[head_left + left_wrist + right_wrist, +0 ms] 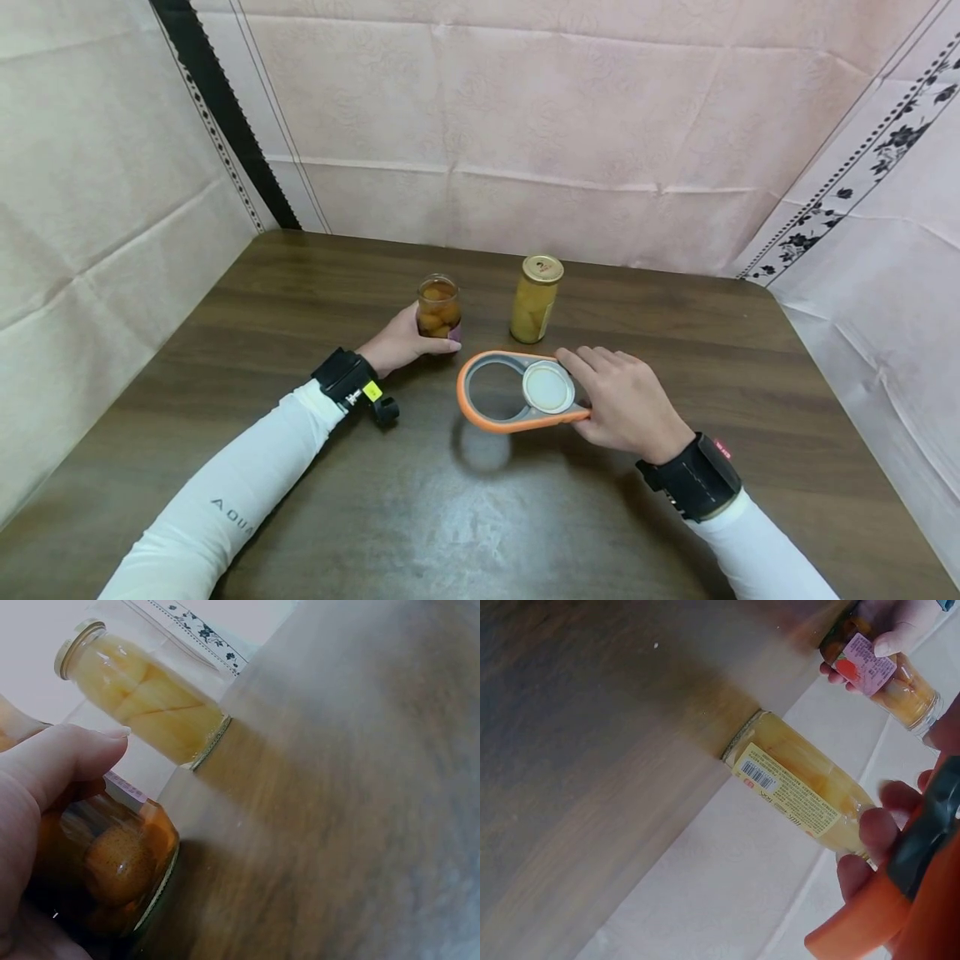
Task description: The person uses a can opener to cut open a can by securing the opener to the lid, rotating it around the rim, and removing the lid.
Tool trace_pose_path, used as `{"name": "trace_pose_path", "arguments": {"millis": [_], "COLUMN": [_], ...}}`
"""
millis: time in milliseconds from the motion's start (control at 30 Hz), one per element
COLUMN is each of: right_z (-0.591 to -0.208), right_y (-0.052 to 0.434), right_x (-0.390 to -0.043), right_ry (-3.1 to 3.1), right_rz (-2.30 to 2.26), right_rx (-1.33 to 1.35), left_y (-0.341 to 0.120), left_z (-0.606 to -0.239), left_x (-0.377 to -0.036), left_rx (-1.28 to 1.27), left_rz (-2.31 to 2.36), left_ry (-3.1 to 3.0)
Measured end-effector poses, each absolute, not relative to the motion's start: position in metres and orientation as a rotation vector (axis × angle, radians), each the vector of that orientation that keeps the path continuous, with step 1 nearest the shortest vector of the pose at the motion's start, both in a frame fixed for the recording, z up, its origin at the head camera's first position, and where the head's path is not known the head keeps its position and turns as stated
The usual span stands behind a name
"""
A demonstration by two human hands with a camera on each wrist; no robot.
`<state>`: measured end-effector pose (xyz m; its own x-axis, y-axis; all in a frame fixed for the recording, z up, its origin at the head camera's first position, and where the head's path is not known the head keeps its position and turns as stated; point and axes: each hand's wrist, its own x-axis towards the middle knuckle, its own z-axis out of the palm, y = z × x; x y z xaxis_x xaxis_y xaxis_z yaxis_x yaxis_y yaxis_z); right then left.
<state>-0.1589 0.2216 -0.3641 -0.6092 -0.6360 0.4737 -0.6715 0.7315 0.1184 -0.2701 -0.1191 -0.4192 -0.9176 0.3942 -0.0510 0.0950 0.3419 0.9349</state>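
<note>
My left hand (401, 342) grips a glass jar of brownish fruit (438, 310) that stands on the table; its mouth shows no lid. In the left wrist view, the thumb lies along the side of this jar (120, 866). With curled fingers, my right hand (630, 404) holds an orange-and-grey jar opener (491, 425) above the table. A pale round lid (548, 387) sits in the opener near the hand, its inner side facing up. Behind the opener stands a lidded jar of yellow fruit (534, 304), its label (787, 791) visible in the right wrist view.
The brown wooden table (337, 517) carries both jars toward its far side. Pale cloth (562, 125) hangs behind the table's back edge and along both sides. The yellow fruit jar stands to the right of the brownish one, with a gap between them.
</note>
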Motion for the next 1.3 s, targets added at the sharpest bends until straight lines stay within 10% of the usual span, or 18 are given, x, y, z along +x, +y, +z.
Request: {"name": "trace_pose_path", "arguments": {"millis": [1300], "right_z": [-0.3669], "right_y": [0.2162], "right_x": [-0.1535], "right_ry": [-2.669], "right_rz": [0.031], "right_rx": [1.074], "left_y": [-0.1255], "left_z": [-0.4149], "left_x": [-0.2732], "left_rx": [0.392], "left_rz": [1.623], "left_ry": [2.338]}}
